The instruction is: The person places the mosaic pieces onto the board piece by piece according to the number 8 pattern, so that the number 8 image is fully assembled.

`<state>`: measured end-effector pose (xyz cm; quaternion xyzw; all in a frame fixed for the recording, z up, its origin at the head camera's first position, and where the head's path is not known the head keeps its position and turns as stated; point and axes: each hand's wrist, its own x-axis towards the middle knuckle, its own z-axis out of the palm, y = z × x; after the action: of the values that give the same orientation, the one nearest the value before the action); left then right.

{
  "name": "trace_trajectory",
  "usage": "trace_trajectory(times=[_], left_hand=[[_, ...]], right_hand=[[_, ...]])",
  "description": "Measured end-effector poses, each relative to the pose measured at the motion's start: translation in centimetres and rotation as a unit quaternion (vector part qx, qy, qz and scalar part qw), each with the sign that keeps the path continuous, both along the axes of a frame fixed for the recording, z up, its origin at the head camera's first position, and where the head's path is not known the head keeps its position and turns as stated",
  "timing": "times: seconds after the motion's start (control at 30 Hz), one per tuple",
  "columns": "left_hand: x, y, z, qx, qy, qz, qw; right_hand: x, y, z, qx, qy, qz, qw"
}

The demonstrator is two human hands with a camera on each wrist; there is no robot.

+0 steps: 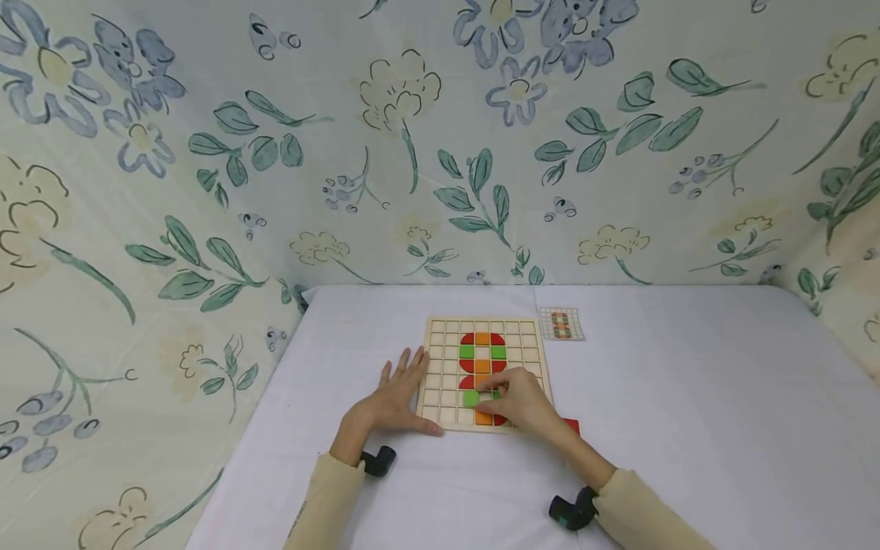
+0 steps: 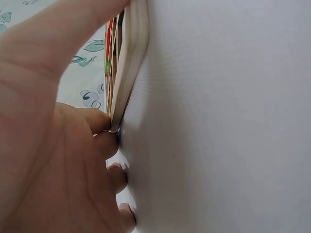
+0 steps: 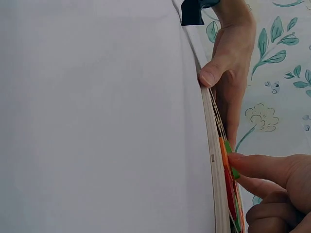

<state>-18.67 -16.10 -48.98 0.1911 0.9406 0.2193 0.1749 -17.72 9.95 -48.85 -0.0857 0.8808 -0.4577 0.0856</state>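
Note:
A wooden grid board (image 1: 440, 327) lies on the table, holding red, orange and green tiles set in a figure like an 8. My left hand (image 1: 395, 401) rests against the board's left edge, fingers spread and fairly straight, thumb by the front left corner. Over the lower part of the figure, my right hand (image 1: 525, 401) pinches a green square tile (image 1: 470, 399) between thumb and index finger. The right wrist view shows this green tile (image 3: 232, 159) at the thumb tip, slightly above the board's surface (image 3: 210, 131). The right hand hides some tiles and cells.
A small pattern card (image 1: 562, 324) with a similar coloured figure lies beyond the board's far right corner. Something red (image 1: 572, 426) shows beside the right wrist, partly hidden. White cloth (image 1: 687, 397) covers the table, and a floral curtain (image 1: 481, 153) hangs behind.

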Motion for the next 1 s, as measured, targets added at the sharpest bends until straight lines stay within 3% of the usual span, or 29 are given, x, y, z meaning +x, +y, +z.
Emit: trace_trajectory(times=[0.7,1.0], left_hand=[[-0.04,0.16,0.10,0.003,-0.003,0.002,1.0000],[-0.04,0.15,0.11,0.003,-0.001,0.004,1.0000]], right_hand=[[-0.13,-0.61,-0.34,-0.011,-0.017,-0.003,0.9998],[0.10,-0.02,0.19,-0.024,-0.020,-0.004,0.9995]])
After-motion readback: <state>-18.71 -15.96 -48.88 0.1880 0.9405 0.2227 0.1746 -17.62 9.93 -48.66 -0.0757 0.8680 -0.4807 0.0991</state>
